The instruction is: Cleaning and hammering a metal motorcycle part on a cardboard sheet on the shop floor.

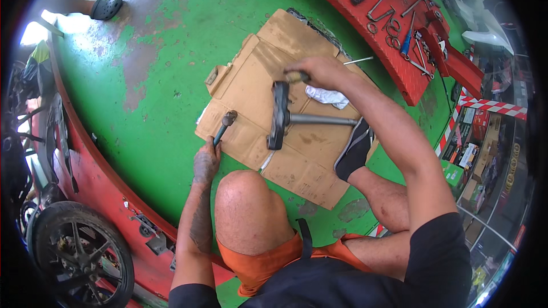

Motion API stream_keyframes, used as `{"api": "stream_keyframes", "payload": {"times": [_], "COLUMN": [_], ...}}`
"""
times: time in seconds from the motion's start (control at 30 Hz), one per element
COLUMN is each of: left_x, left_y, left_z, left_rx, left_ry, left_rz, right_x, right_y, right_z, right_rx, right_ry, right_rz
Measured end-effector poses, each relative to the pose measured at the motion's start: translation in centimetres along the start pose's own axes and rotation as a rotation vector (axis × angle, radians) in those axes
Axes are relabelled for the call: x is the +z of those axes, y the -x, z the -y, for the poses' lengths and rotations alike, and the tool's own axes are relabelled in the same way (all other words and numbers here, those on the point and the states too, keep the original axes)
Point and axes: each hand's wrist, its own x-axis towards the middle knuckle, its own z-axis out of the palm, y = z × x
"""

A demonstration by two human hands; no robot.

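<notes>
In my left hand [206,162] is a hammer [221,132], held by its blue-green handle, its rusty head up over the cardboard. My right hand [321,73] is closed around a screwdriver [295,76] with a yellowish handle; its thin shaft points out to the right past my wrist. Below that hand a motorcycle steering stem [322,120] lies on the flattened cardboard [308,174], its black clamp [279,115] standing on the left end. The stem's right end meets my dark shoe [355,151]. A white rag [327,97] lies between the stem and my right forearm.
A red metal ramp [377,40] at the far right carries spanners, screwdrivers [407,40] and rings [393,41]. To the left, a red platform [137,199] bears a black motorcycle wheel [83,251]. Boxes [454,174] stand behind striped tape at right. Another person's clog [107,8] is far left.
</notes>
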Motion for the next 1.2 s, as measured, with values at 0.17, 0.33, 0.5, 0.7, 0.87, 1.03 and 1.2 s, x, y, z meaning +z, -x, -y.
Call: {"api": "stream_keyframes", "payload": {"times": [0.17,0.33,0.5,0.7,0.87,1.03,1.2], "left_x": [0.6,2.0,5.4,6.8,5.6,3.8,0.2], "left_y": [0.0,0.0,0.0,-0.1,0.3,1.7,6.1], "left_z": [0.7,2.4,3.1,3.6,2.2,1.9,2.0], "left_rx": [0.036,0.133,0.130,0.014,0.040,0.038,-0.197], "left_ry": [0.105,0.120,0.794,0.802,0.732,0.497,0.424], "left_rz": [-0.016,-0.038,-0.071,-0.109,-0.103,-0.177,-0.123], "right_x": [1.8,6.2,9.0,9.2,10.0,10.4,10.1], "right_y": [-0.5,-1.2,-2.7,-3.2,-3.2,-3.3,-3.0], "right_z": [5.7,17.1,19.3,18.8,19.3,19.4,18.8], "right_rx": [0.376,0.147,0.094,0.079,-0.007,0.011,-0.046], "right_ry": [-0.350,-0.588,-0.583,-0.553,-0.566,-0.500,-0.590], "right_rz": [-0.216,-0.220,-0.288,-0.286,-0.385,-0.338,-0.446]}}
